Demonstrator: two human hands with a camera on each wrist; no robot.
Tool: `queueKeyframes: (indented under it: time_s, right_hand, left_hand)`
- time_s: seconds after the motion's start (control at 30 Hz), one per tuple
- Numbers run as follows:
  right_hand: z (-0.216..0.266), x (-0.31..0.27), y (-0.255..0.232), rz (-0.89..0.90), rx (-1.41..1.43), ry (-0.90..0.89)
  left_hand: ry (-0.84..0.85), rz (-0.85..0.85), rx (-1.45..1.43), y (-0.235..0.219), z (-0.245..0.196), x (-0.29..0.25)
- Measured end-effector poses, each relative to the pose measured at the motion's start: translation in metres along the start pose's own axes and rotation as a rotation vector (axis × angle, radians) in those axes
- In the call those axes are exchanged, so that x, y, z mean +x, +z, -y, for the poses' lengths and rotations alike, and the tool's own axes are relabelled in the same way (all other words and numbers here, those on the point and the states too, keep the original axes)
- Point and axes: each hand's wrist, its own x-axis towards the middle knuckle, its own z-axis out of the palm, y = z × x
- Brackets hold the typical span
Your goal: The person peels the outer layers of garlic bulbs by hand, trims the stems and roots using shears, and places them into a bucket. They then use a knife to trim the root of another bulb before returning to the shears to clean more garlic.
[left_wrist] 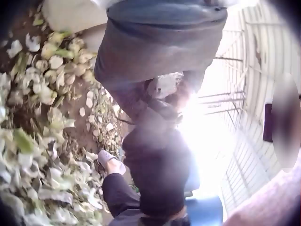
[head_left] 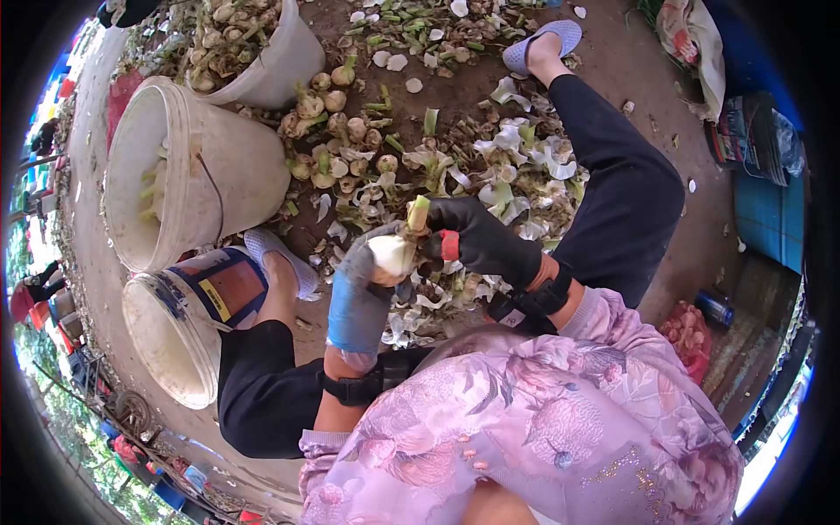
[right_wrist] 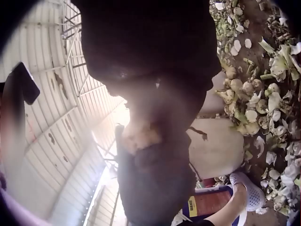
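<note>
A white bulb (head_left: 393,255) with a short green stem (head_left: 418,213) is held up over the peelings, between the person's knees. The left hand (head_left: 358,293), in a grey and blue glove, grips it from below and the side. Curled against the stem side are the fingers of the right hand (head_left: 483,239), which wears a black glove with red tape around one finger. From the left wrist, pale bulb skin (left_wrist: 164,84) shows between dark gloved fingers. The right wrist view has the bulb (right_wrist: 143,136) blurred and in shadow, with the right fingertips mostly hidden.
White peelings (head_left: 516,162) and several unpeeled bulbs (head_left: 335,101) cover the ground ahead. At left stand a white bucket (head_left: 236,175) lying tilted with bulbs inside, a fuller bucket (head_left: 284,61) behind it, and a labelled pail (head_left: 179,341) near the left foot. A red net bag (head_left: 687,337) sits at right.
</note>
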Motion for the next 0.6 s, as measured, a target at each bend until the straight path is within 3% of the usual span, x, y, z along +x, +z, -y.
queueKeyframes:
  time_s: [0.03,0.07,0.1,0.17,0.2,0.3,0.33,0.37,0.4,0.43,0.47,0.5,0.53,0.6]
  right_hand:
    - [-0.002,-0.002,-0.002,0.007,0.043,0.078]
    - [-0.004,-0.002,-0.003,0.014,0.086,0.155]
    - [-0.007,-0.002,-0.003,0.012,0.087,0.149]
    - [-0.014,-0.006,-0.003,-0.073,0.453,0.281]
    - [-0.017,-0.006,-0.006,-0.071,0.53,0.304]
    - [-0.048,-0.002,-0.023,-0.044,0.312,0.188]
    - [-0.058,-0.001,-0.024,-0.083,0.099,0.07]
    - [-0.061,0.002,-0.021,-0.115,-0.124,-0.076]
    - [-0.053,0.002,-0.008,-0.187,0.299,0.023]
    - [-0.031,0.014,-0.003,-0.085,0.274,0.038]
    - [-0.027,0.028,-0.008,-0.106,0.15,0.057]
    - [-0.028,0.032,-0.009,-0.138,0.04,0.102]
    - [-0.025,0.048,-0.015,-0.267,-0.073,0.127]
    - [-0.045,0.101,-0.038,-0.349,0.151,0.137]
  left_hand:
    - [-0.162,0.026,-0.236,-0.001,-0.001,0.001]
    - [-0.184,-0.075,-0.194,0.005,0.0,0.002]
    - [-0.183,-0.073,-0.189,0.004,-0.002,0.004]
    - [-0.344,0.027,-0.327,0.003,-0.004,0.006]
    - [-0.388,-0.04,-0.309,0.009,-0.003,0.009]
    - [-0.456,-0.019,-0.377,0.002,0.005,0.015]
    - [-0.47,-0.138,-0.289,0.005,0.005,0.016]
    - [-0.429,-0.147,-0.271,-0.006,0.008,0.02]
    - [-0.288,-0.334,-0.19,0.005,0.015,0.036]
    - [-0.151,-0.52,-0.124,0.016,0.021,0.049]
    - [-0.229,-0.379,-0.089,0.004,0.015,0.045]
    - [-0.13,-0.241,-0.129,-0.003,0.014,0.059]
    - [-0.126,-0.267,-0.037,-0.001,0.003,0.063]
    - [-0.052,-0.362,0.138,-0.003,-0.009,0.081]
